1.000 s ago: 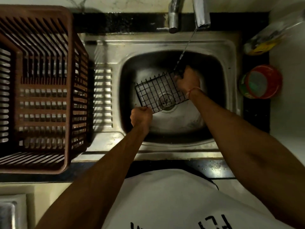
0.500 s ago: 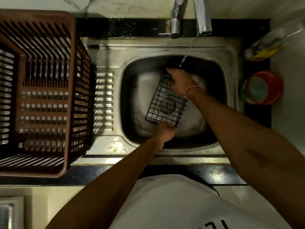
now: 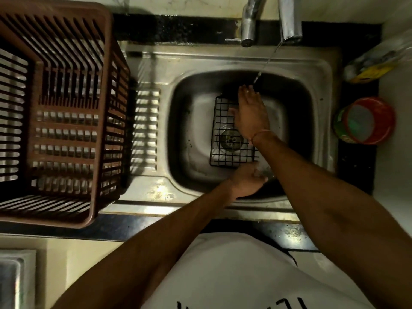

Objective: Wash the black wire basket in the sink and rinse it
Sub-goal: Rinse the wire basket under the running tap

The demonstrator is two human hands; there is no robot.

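The black wire basket (image 3: 225, 134) is held over the drain inside the steel sink (image 3: 185, 121), its grid facing up. My left hand (image 3: 246, 179) grips its near edge. My right hand (image 3: 250, 112) lies flat on the grid's far right part with fingers stretched toward the back of the basin. A thin stream of water (image 3: 267, 61) runs from the tap (image 3: 289, 18) and lands at my right fingertips. The basket's right side is hidden under my right hand and wrist.
A large brown plastic crate (image 3: 60, 112) stands on the drainboard to the left. On the black counter at the right sit a red tub (image 3: 365, 120) and a clear bottle with a yellow label (image 3: 376, 63). A second tap handle (image 3: 248, 30) is behind the basin.
The basket has turned from slanted to square over the drain. My right hand has opened from gripping its far corner to lying flat on the grid. My left hand moved right along the near edge.
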